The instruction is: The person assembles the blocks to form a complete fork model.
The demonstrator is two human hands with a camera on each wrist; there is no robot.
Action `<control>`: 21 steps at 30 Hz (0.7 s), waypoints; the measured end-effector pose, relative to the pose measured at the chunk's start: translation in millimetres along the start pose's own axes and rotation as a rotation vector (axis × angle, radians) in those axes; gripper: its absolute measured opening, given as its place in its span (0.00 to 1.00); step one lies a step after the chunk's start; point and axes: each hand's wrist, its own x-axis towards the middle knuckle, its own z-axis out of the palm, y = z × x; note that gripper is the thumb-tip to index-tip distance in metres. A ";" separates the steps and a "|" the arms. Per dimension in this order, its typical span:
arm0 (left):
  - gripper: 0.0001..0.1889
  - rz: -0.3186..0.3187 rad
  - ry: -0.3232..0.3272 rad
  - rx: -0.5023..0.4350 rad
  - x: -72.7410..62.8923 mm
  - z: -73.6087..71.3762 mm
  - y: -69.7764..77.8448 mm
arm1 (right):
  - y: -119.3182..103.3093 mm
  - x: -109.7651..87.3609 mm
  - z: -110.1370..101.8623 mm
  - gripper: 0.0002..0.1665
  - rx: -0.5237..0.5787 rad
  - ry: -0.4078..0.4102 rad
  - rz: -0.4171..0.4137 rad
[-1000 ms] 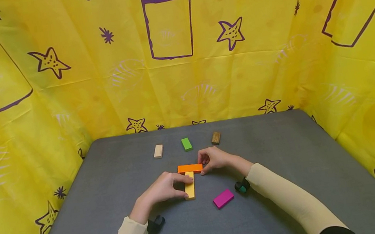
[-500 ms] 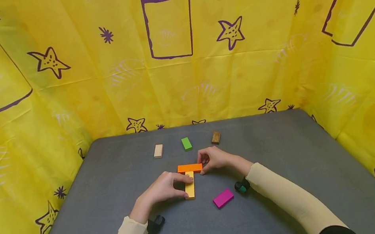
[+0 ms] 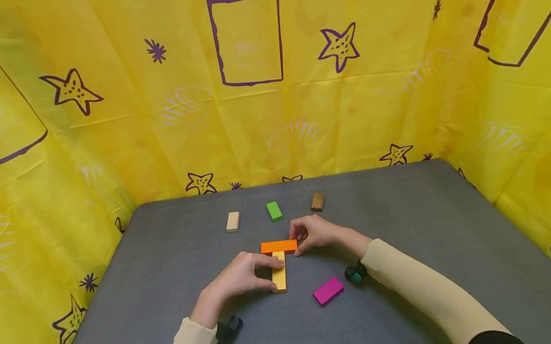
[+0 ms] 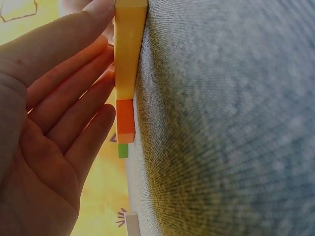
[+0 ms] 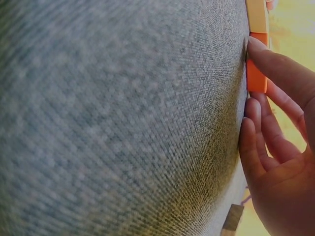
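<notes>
A yellow block (image 3: pixel 280 279) and an orange block (image 3: pixel 278 247) lie flat on the grey table, forming a T. The far end of the yellow one meets the middle of the orange one's near side. My left hand (image 3: pixel 237 277) holds the yellow block, its thumb by the near left corner and a finger across the top. In the left wrist view the other fingers reach along that block's upper face. My right hand (image 3: pixel 318 232) pinches the orange block's right end, thumb on the near side, index finger at the far side, partly hidden.
A magenta block (image 3: pixel 328 291) lies in front of the right hand. Farther back, a pale wooden block (image 3: pixel 232 222), a green block (image 3: pixel 274 211) and a brown block (image 3: pixel 317 202) stand in a row. Yellow patterned cloth (image 3: pixel 258 127) surrounds the table (image 3: pixel 391 203).
</notes>
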 end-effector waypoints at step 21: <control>0.26 -0.010 -0.003 -0.018 -0.2 1.2 -1.8 | 0.9 0.4 0.7 0.19 0.001 -0.004 -0.002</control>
